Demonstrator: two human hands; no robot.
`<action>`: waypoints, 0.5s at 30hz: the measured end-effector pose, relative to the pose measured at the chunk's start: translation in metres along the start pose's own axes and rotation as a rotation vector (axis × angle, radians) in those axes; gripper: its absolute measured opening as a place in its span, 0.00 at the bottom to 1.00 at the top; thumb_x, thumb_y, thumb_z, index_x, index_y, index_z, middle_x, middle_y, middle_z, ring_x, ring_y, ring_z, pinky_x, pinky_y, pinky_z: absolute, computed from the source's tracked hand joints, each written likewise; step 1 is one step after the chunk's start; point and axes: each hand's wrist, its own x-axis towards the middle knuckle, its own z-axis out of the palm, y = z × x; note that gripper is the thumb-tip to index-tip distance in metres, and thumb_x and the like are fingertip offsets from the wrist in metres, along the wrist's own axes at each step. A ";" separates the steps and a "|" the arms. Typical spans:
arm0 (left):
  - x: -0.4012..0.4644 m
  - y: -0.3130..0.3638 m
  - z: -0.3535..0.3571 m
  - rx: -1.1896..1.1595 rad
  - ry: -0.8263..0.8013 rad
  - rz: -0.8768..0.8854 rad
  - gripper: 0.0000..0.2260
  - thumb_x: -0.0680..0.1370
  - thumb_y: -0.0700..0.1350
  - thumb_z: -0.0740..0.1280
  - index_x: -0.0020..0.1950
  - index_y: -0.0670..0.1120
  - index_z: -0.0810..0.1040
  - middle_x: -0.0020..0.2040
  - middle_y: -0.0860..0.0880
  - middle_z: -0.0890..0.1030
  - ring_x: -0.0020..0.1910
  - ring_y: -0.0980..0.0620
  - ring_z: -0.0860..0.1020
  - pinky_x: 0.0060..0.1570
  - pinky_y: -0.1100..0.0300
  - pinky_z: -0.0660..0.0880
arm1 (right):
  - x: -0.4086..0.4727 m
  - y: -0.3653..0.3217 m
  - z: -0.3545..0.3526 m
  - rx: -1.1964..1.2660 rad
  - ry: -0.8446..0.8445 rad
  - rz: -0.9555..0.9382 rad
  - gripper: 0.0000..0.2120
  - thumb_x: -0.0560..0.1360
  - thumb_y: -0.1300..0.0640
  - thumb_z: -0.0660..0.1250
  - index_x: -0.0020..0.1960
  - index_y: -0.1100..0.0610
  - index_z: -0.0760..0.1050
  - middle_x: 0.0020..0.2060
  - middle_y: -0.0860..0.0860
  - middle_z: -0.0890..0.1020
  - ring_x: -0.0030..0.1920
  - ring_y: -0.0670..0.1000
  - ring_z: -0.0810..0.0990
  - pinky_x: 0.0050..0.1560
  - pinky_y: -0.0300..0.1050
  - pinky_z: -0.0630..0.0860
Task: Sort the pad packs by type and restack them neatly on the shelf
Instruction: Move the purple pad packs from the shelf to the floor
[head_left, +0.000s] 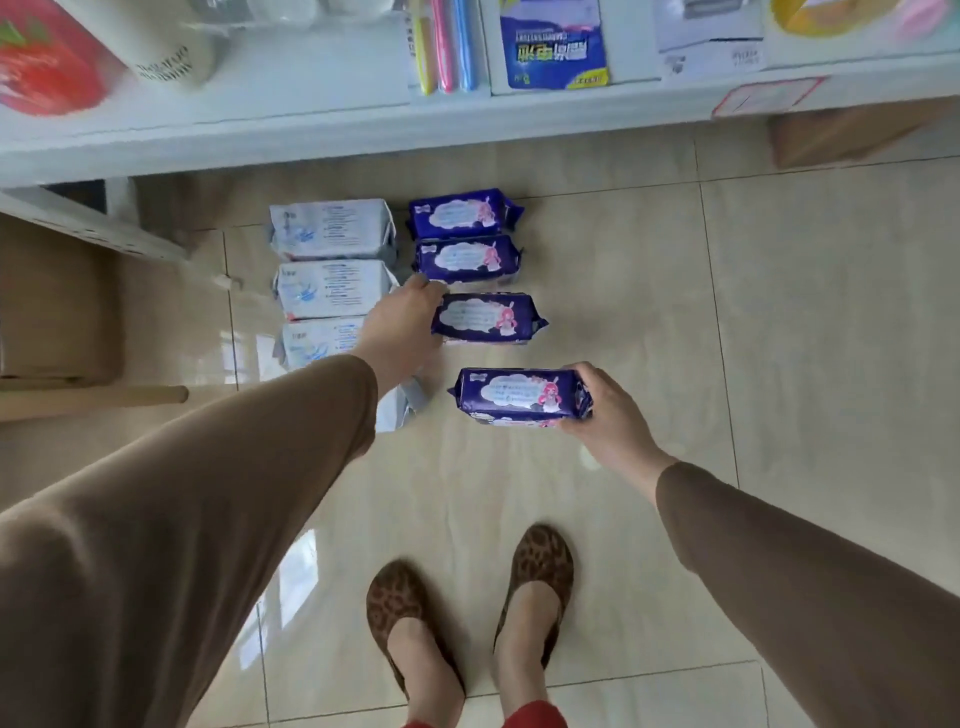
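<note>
Two columns of pad packs lie on the tiled floor below the white shelf (311, 135). The left column holds several pale blue-white packs (332, 228); my left arm covers the nearest of them. The right column holds dark purple packs (462, 213). My left hand (402, 325) grips the left end of the third purple pack (488, 318). My right hand (608, 410) grips the right end of the nearest purple pack (519, 395), which hangs slightly above the floor.
The shelf carries a blue packet (553, 47), coloured toothbrush packs (444, 47) and a white cup (171, 47). Cardboard boxes stand at the left (52, 301) and under the shelf at the right (852, 130). My feet in leopard-print shoes (467, 623) stand close behind the packs.
</note>
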 end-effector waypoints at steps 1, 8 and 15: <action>0.010 -0.004 0.009 0.045 0.017 0.015 0.24 0.74 0.47 0.71 0.69 0.48 0.72 0.62 0.45 0.76 0.58 0.43 0.75 0.51 0.49 0.74 | 0.009 0.007 0.008 0.012 0.001 -0.003 0.22 0.68 0.64 0.72 0.60 0.52 0.73 0.53 0.49 0.79 0.49 0.48 0.78 0.41 0.28 0.67; 0.049 -0.027 0.053 0.303 0.176 0.075 0.21 0.71 0.56 0.72 0.62 0.51 0.77 0.55 0.50 0.82 0.57 0.44 0.71 0.55 0.50 0.64 | 0.064 0.031 0.049 0.038 -0.010 -0.034 0.24 0.69 0.66 0.70 0.62 0.52 0.73 0.56 0.49 0.78 0.52 0.49 0.78 0.52 0.43 0.75; 0.051 -0.045 0.062 0.325 0.224 0.080 0.29 0.69 0.61 0.72 0.66 0.51 0.72 0.54 0.48 0.81 0.58 0.44 0.70 0.55 0.49 0.65 | 0.095 0.026 0.070 0.101 0.023 -0.066 0.23 0.71 0.67 0.68 0.62 0.50 0.72 0.55 0.48 0.77 0.51 0.45 0.77 0.47 0.30 0.70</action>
